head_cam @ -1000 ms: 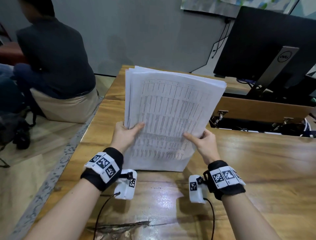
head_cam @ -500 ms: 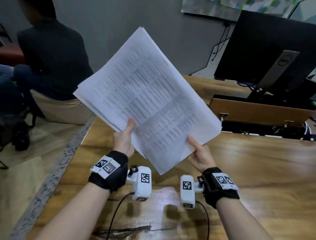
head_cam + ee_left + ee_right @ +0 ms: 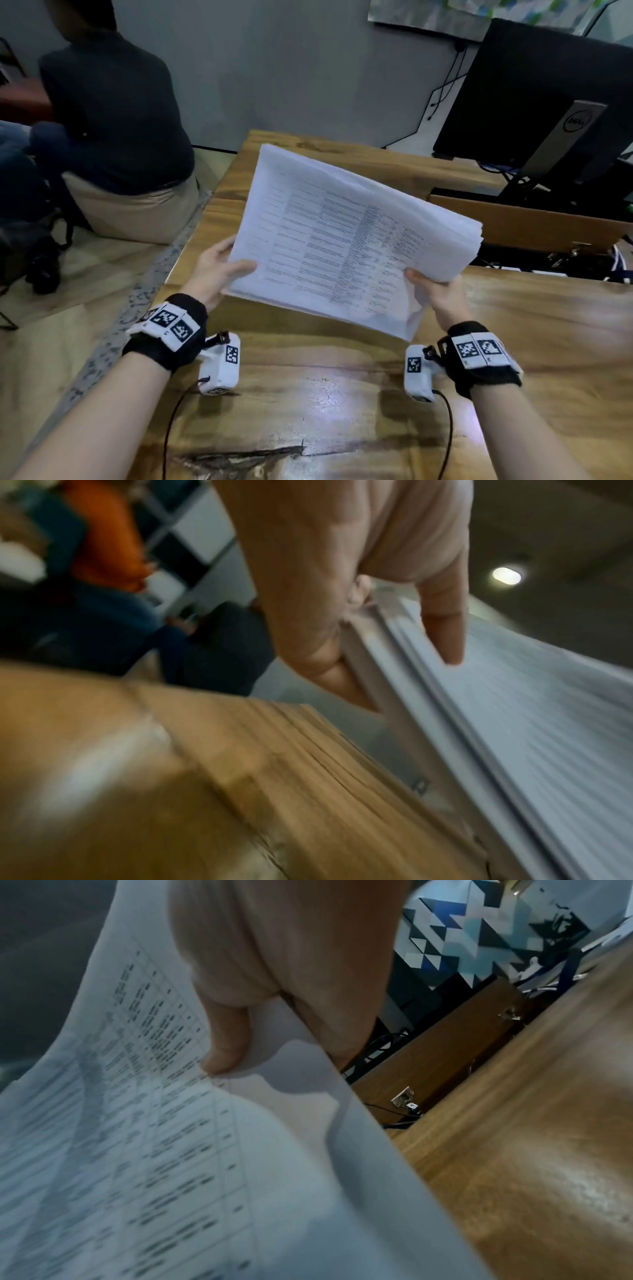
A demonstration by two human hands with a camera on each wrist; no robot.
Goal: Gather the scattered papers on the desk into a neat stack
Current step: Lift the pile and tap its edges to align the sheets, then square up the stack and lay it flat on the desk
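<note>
While held above the wooden desk (image 3: pixel 342 394), stack of printed papers (image 3: pixel 342 246) tilted, left hand (image 3: pixel 215 270) pinching its left edge, right hand (image 3: pixel 435 294) pinching the right corner, monitor (image 3: pixel 534 96) behind.

We see a gray wall (image 3: pixel 274 68), a pale wood floor (image 3: pixel 51 342), a big brown desk (image 3: pixel 342 411), and a black screen (image 3: pixel 531 85).

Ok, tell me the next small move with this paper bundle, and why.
Probably lower the white printed paper bundle and tap an edge on the wooden desk. The left hand and right hand both grip it in the air, tilted, and its near right corner looks curled.
</note>
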